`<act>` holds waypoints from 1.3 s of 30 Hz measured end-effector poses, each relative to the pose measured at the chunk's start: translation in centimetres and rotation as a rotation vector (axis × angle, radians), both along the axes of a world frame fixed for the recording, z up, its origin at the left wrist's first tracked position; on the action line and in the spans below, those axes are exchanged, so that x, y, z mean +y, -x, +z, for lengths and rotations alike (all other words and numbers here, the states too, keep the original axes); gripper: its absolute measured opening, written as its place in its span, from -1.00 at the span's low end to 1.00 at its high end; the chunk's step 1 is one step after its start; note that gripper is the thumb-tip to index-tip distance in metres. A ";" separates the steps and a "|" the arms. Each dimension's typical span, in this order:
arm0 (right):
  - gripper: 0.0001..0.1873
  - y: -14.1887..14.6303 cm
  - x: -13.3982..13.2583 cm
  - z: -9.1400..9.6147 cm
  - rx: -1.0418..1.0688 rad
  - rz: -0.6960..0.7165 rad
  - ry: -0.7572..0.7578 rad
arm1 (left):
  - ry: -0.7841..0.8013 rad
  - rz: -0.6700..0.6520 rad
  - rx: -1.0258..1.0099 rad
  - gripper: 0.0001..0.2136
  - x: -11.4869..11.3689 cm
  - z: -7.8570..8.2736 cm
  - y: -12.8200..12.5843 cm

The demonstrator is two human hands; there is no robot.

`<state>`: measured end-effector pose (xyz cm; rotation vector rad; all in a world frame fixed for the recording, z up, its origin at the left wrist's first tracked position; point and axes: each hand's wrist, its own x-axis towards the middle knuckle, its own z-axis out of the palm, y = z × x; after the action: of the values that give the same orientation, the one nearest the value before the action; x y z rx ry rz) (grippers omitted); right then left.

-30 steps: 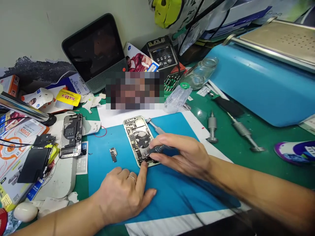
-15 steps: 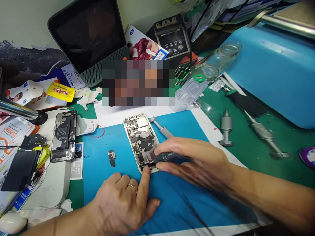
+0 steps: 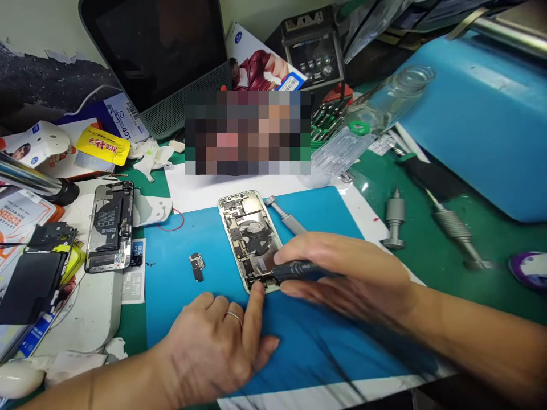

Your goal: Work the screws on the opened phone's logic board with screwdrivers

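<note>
the left hand, curled but for a straight index finger, touches the near end of the opened phone on the blue mat; the right hand pinches a dark tool there. should the phone skid, the tool might slip and scratch it. a small metal part lies left.

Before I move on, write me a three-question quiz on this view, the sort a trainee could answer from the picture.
1. True or false: the right hand holds a dark tool at the near end of the opened phone.
2. Which finger of the left hand stretches out to the opened phone?
3. Fill in: the small loose part left of the opened phone lies on the ____ mat.

Key: 1 true; 2 index finger; 3 blue.
</note>
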<state>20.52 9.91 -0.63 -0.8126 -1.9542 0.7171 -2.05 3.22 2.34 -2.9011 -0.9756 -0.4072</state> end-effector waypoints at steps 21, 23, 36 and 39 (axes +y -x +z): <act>-0.46 2.1 0.6 2.2 0.011 0.077 -0.637 | -0.116 0.056 0.132 -0.50 -0.8 -0.6 -0.1; -0.52 2.2 0.7 2.1 0.018 0.082 -0.631 | -0.111 0.061 0.145 -0.50 -0.9 -0.6 -0.1; -0.57 2.4 0.2 2.3 0.036 0.109 -0.543 | -0.034 0.099 0.151 -0.50 -0.9 -0.4 -0.3; -0.56 2.5 0.4 2.2 0.052 0.131 -0.552 | -0.028 0.096 0.151 -0.51 -0.9 -0.4 -0.3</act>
<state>18.05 10.29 1.57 -0.3285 -2.0285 0.2393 -1.80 2.31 1.98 -2.7972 -1.0694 -0.1910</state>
